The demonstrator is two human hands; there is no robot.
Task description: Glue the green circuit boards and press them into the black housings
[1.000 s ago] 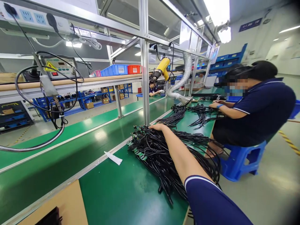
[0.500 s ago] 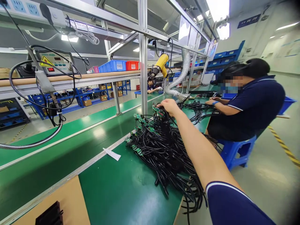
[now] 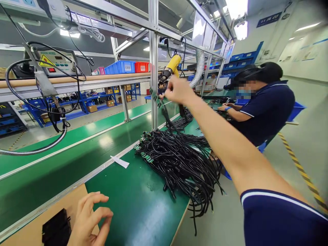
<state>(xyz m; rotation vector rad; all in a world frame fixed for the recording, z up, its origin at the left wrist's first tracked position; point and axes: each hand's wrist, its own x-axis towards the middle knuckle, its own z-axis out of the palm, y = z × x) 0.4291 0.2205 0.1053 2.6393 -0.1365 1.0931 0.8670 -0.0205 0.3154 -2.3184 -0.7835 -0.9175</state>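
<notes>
My right hand [image 3: 178,90] is raised above the far end of the bench, its fingers closed on a black cable bundle [image 3: 167,118] with small green circuit boards [image 3: 155,97] at its upper end. Below it a large heap of black cables [image 3: 176,153] lies on the green bench, some ends hanging over the near edge. More green boards [image 3: 146,157] show along the heap's left side. My left hand [image 3: 89,218] hovers at the lower left, fingers bent and apart, holding nothing. Close beside it are black plastic parts [image 3: 56,227] on a brown board [image 3: 77,193].
A white paper strip [image 3: 120,162] lies left of the heap. A metal post [image 3: 153,78] and a yellow heat gun [image 3: 173,66] stand near my right hand. A co-worker [image 3: 269,99] sits at the right. A soldering station [image 3: 55,61] is on the left shelf.
My right hand has lifted up from the heap, bringing cables and boards with it. My left hand has come into view at the lower left. The view has shifted slightly.
</notes>
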